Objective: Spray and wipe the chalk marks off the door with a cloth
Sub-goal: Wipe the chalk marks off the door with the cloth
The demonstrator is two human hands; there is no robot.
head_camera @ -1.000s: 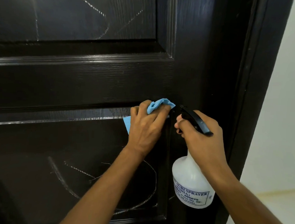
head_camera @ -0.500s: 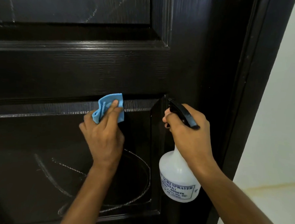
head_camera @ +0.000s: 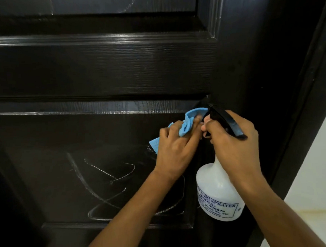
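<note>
A dark wooden panelled door (head_camera: 104,70) fills the view. White chalk marks (head_camera: 107,188) loop across its lower panel, and fainter ones (head_camera: 126,6) show on the upper panel. My left hand (head_camera: 177,150) grips a bunched blue cloth (head_camera: 188,122) and presses it against the upper right corner of the lower panel. Just to its right, my right hand (head_camera: 236,145) holds a white spray bottle (head_camera: 219,193) by its black trigger head (head_camera: 225,120), bottle hanging upright close to the door.
The dark door frame (head_camera: 297,110) runs down the right side. Beyond it are a pale wall (head_camera: 321,149) and a strip of light floor (head_camera: 307,223).
My left hand has swept the cloth along the panel's top edge, left and then back right to the corner beside the spray bottle. The right hand has kept its hold on the bottle.
</note>
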